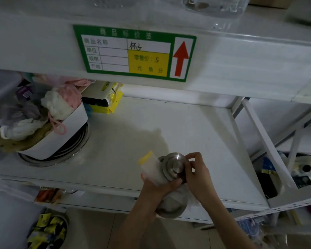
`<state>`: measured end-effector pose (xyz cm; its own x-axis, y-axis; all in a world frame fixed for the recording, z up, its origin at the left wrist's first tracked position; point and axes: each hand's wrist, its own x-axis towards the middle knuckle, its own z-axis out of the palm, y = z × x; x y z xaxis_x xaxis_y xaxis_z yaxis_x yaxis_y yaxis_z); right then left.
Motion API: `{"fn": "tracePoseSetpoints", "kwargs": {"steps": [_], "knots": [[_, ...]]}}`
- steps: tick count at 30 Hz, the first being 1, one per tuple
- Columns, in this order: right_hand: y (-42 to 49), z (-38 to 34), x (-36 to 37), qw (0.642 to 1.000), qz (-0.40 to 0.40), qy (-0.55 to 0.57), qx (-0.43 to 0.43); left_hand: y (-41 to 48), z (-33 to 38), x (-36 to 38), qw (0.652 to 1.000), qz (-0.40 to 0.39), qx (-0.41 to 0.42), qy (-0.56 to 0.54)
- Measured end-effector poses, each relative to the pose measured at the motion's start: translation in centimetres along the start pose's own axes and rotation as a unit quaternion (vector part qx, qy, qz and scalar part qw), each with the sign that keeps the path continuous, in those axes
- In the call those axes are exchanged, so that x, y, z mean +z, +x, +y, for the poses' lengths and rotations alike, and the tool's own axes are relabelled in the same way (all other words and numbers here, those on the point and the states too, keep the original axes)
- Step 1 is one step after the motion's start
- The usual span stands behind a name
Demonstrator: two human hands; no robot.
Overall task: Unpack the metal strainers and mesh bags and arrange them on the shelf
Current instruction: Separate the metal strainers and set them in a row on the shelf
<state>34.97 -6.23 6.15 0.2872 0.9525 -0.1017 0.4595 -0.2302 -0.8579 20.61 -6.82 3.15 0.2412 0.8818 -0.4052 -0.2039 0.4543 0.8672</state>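
Two-handed grip (176,178) on strainer (173,166), beside basket (61,139)

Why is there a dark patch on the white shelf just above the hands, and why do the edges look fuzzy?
In the head view, the dark patch is a soft shadow on the shelf, beyond the left hand and right hand holding the metal strainer. The corners are blurred, and the wide lens bends the shelf edges.

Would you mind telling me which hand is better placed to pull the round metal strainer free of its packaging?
Right, probably. The right hand already pinches the rim of the round steel strainer, fingertips on its edge, while the left hand grips the clear plastic bag with the yellow strip from below, steadying it.
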Motion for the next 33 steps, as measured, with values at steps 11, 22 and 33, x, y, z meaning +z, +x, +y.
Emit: {"fn": "tracePoseSetpoints", "kwargs": {"steps": [11, 22, 33], "knots": [[1.8, 0.6, 0.9, 0.993, 0.009, 0.095, 0.073, 1.1, 0.6, -1.0, 0.999, -0.001, 0.04, -0.006], [2.6, 1.0, 0.5, 0.985, -0.018, 0.156, 0.077, 1.4, 1.2, -1.5, 0.999, -0.014, 0.038, -0.027], [3.2, 0.9, 0.6, 0.988, -0.069, 0.138, 0.014, 2.4, 2.0, -1.3, 0.998, -0.009, 0.068, 0.002]]}}
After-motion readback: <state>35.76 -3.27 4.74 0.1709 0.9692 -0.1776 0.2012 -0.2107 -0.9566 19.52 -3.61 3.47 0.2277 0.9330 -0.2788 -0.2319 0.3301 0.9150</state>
